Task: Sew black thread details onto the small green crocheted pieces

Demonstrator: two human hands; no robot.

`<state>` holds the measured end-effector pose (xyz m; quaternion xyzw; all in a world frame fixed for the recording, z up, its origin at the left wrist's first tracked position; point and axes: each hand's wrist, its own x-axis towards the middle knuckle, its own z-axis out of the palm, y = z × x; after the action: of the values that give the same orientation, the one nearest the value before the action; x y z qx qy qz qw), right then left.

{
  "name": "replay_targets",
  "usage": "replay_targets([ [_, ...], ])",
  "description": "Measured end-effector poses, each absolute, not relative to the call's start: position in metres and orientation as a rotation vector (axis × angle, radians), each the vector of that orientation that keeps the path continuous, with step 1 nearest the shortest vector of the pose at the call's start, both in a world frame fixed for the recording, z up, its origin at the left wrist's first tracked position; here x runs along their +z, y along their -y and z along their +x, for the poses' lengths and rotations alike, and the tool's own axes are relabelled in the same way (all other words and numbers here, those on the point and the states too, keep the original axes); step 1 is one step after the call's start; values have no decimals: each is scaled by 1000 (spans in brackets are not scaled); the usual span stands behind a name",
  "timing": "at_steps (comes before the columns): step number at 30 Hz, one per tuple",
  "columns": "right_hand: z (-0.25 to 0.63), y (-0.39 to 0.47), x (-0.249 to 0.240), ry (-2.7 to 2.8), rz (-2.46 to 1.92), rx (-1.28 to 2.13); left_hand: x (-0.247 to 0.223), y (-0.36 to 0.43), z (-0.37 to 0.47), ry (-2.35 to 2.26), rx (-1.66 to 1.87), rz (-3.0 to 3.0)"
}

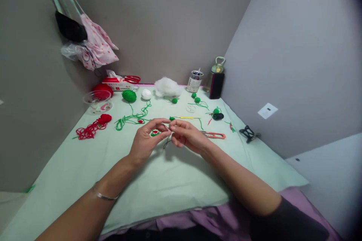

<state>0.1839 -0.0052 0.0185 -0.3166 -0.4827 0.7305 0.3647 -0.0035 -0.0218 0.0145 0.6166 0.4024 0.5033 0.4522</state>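
Note:
My left hand (147,137) and my right hand (188,135) meet above the middle of the cloth, fingertips pinched close together. A thin dark strand (166,144) hangs below the fingertips; what exactly each hand grips is too small to tell. Just behind the left fingers a small red and green crocheted piece (155,133) shows. Beyond the fingertips lies a yellow-handled crochet hook (186,117) beside a bit of green yarn. Orange thread snips (215,135) rest to the right of my right hand.
Red yarn (89,130), a green yarn ball (129,96), a white ball (146,94) and white stuffing (167,87) lie on the pale cloth (164,184). Behind stand a tissue box (115,83), a pen can (194,81) and a bottle (217,68). A plastic tub (97,101) sits left.

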Motion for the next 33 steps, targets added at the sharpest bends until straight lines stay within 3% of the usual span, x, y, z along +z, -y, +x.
replay_targets([
  [3,176,13,19,1293,-821,1930,13,21,-3,-1040,1326,1493],
  [7,182,12,24,1274,-828,1752,9,16,-6,-1073,1350,1459],
  [22,203,-1,30,1207,-815,1430,-2,6,-10,-1109,1084,1512],
  [28,199,-7,22,1239,-858,1307,8,9,-11,-734,1005,943],
  [33,184,4,17,1381,-854,1313,12,10,-10,-597,1150,632],
])
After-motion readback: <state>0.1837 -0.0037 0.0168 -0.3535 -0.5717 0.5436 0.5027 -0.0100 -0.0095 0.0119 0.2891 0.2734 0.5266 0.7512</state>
